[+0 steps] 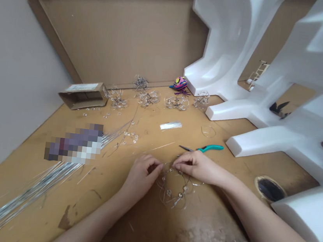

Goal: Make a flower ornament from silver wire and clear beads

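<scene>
Between my hands lies a ring of thin looped wire with clear beads (180,195), near the front of the table. My left hand (145,172) pinches its upper left part, thumb and forefinger together. At the ring's top, my right hand (193,165) is closed in a pinch on the wire, and the exact spot is hidden by the fingers. Just behind my right hand rest pliers with teal handles (211,147), their jaws pointing left. A short bundle of cut wires (170,125) lies farther back, with a single bent wire loop (208,132) to its right.
Several finished-looking wire and bead pieces (177,103) line the back, near a colourful ball (180,83). An open cardboard box (84,96) sits back left, above loose beads. Long wires (50,182) stretch across the left. White moulded frames (253,142) crowd the right, beside a round hole (270,189).
</scene>
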A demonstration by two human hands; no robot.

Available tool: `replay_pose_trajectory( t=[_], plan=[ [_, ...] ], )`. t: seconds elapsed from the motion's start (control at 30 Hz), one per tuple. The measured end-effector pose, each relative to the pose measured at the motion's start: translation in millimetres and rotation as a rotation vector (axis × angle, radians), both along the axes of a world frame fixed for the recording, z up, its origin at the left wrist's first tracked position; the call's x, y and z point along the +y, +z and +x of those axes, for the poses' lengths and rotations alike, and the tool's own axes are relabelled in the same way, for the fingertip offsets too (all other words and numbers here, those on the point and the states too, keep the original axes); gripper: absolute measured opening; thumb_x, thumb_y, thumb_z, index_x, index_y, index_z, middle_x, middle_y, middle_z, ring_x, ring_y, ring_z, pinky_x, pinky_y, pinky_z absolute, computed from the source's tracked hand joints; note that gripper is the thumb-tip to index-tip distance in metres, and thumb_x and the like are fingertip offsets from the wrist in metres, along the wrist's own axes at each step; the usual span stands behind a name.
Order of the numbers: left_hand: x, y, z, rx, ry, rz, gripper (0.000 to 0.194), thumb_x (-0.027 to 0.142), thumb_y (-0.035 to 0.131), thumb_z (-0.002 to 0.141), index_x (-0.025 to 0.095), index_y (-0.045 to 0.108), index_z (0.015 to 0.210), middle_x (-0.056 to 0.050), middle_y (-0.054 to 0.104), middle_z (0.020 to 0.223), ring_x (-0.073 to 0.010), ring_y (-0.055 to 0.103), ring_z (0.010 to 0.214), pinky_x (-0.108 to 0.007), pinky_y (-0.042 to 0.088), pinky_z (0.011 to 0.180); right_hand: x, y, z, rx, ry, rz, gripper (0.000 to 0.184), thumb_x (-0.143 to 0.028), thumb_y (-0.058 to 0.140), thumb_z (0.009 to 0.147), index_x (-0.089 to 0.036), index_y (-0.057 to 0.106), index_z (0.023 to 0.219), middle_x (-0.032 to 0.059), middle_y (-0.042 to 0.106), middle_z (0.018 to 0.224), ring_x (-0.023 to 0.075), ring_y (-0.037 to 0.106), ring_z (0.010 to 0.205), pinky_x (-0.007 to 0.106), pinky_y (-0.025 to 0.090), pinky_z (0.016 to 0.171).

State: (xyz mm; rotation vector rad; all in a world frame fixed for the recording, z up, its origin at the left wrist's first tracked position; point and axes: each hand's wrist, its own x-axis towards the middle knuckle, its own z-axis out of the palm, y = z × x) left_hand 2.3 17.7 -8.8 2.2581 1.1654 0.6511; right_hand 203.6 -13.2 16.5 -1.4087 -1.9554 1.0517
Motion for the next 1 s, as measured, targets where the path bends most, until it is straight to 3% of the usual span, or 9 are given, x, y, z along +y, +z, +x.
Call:
replay_pose_trajectory(
  t=[0.3,0.47,0.6,0.73,0.9,1.0],
  plan=[
    [-5,4.1,2,-0.059,-0.008,-0.057,0.022,0.036,0.046,0.082,0.019,0.057,0.072,-0.001,0.056,0.071,-0.0151,0.050,0.070,-0.027,0.039,0.064,2,1.5,2,0.150,0.016,-0.136,0.020,-0.029,0.052,0.077,-0.014,0.066,0.078,0.0009,0.061,0.067,0.0097,0.050,0.061,0.021,0.040,0.059],
    [-12,17.3,0,-0.227,-0.026,-0.102,0.015,0.029,0.047,0.082,0.020,0.055,0.090,-0.002,0.056,0.084,-0.0136,0.051,0.075,-0.027,0.042,0.070,0,4.1,4,0.295,0.025,-0.233,0.027,-0.036,0.052,0.078,-0.015,0.065,0.087,0.0023,0.061,0.070,0.0084,0.049,0.057,0.020,0.037,0.051],
    [-19,25.4,-2,-0.296,-0.076,-0.221,0.024,0.027,0.050,0.081,0.022,0.052,0.104,-0.002,0.059,0.086,-0.0126,0.052,0.070,-0.026,0.044,0.067,-2,7.6,0,0.349,0.050,-0.247,0.028,-0.038,0.053,0.078,-0.015,0.065,0.088,0.0002,0.059,0.065,0.0058,0.045,0.049,0.019,0.036,0.047],
    [-21,25.0,-1,-0.295,-0.102,-0.314,0.022,0.029,0.052,0.079,0.021,0.055,0.100,-0.001,0.060,0.074,-0.0128,0.053,0.067,-0.025,0.044,0.062,-3,5.6,-6,0.389,0.046,-0.251,0.028,-0.039,0.056,0.076,-0.014,0.066,0.084,0.0003,0.059,0.061,0.0052,0.043,0.044,0.019,0.035,0.044],
    [-19,23.6,1,-0.365,-0.139,-0.410,0.019,0.029,0.054,0.078,0.019,0.056,0.095,-0.004,0.063,0.081,-0.0137,0.056,0.071,-0.026,0.045,0.065,-4,1.3,-13,0.389,0.008,-0.241,0.028,-0.039,0.058,0.073,-0.015,0.067,0.082,-0.0006,0.058,0.060,0.0047,0.038,0.044,0.019,0.029,0.042],
    [-16,23.3,-1,-0.382,-0.090,-0.414,0.019,0.030,0.054,0.078,0.018,0.058,0.093,-0.004,0.063,0.080,-0.0145,0.058,0.071,-0.026,0.046,0.065,-3,0.3,-14,0.361,-0.069,-0.215,0.026,-0.039,0.060,0.072,-0.015,0.066,0.082,-0.0011,0.057,0.062,0.0062,0.041,0.049,0.020,0.032,0.046]
  ],
)
